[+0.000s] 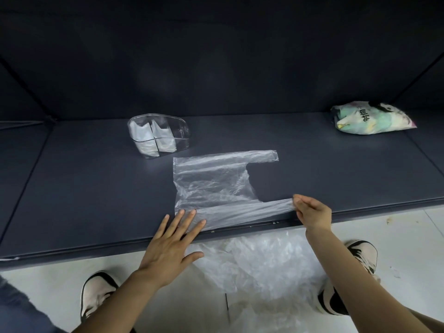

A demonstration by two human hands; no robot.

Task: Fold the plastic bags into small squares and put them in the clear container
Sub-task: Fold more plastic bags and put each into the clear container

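Head view, near to far: left hand (168, 246) flat, pressing plastic bag (211, 186) at table edge; right hand (312, 212) pinching near handle taut. Flattening step, likely; next, folding lengthwise into a strip. Beyond, clear container (179, 137) holding folded squares.

Thin clear plastic on a matt dark surface.
The plastic bag (211, 186) is filmy, crinkled and slightly glossy; the clear container (182, 131) is smooth hard plastic; the table (96, 188) looks matt and smooth.
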